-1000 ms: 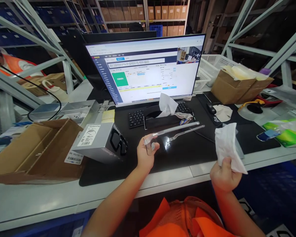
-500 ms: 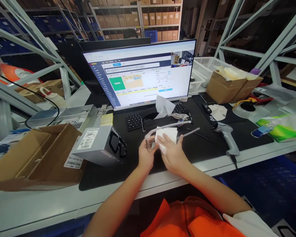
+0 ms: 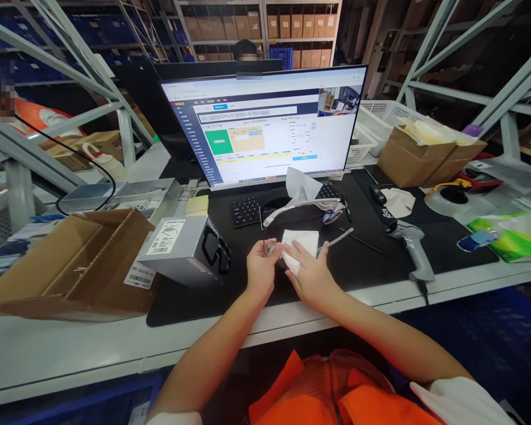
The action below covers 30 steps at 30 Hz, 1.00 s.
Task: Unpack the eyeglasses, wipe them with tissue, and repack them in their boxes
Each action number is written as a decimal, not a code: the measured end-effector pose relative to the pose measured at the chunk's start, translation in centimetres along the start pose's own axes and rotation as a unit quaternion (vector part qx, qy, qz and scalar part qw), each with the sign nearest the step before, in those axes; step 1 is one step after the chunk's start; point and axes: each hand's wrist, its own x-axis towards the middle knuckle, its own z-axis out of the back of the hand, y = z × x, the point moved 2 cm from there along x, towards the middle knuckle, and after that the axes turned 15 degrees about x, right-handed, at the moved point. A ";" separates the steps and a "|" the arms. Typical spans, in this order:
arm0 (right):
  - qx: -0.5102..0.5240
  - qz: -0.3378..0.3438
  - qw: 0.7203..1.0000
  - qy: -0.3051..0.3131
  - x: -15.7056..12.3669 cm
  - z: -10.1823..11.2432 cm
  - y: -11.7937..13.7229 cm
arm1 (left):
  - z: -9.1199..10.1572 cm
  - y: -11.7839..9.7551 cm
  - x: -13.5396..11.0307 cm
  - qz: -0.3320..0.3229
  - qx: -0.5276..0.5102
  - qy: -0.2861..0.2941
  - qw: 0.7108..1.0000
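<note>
Since a second ago, my right hand [image 3: 313, 277] has brought the tissue [image 3: 308, 241] in from the right to the glasses [image 3: 292, 207]. My left hand [image 3: 261, 270] pinches the glasses by the front end; my right holds the tissue under its fingers just beside that grip, one glasses arm [image 3: 341, 236] poking out beyond.

From my feed I can pick out "PN" among Chinese characters in the text field [image 3: 248, 113] on the monitor [image 3: 287, 144]; the characters on its green tile [image 3: 216, 142] blur. The grey box [image 3: 182, 260] bears a brand resembling "Wakening", its letters soft. I can't read the barcode label [image 3: 138, 275] on the open cardboard box [image 3: 86, 271] or the pale lettering [image 3: 388, 212] beside the mouse [image 3: 377, 195].
</note>
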 end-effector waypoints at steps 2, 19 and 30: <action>-0.006 0.003 1.000 0.004 -0.4 0.1 -0.3 | 0.1 0.0 0.3 0.008 -0.003 -0.004 1.000; 0.038 -0.045 0.981 -0.183 -7.1 3.4 -5.8 | 1.0 -1.9 0.9 -0.134 -0.045 -0.011 0.990; 0.478 -0.092 0.857 -0.172 -0.3 6.8 -5.1 | 0.4 0.0 0.1 -0.091 0.003 0.141 0.986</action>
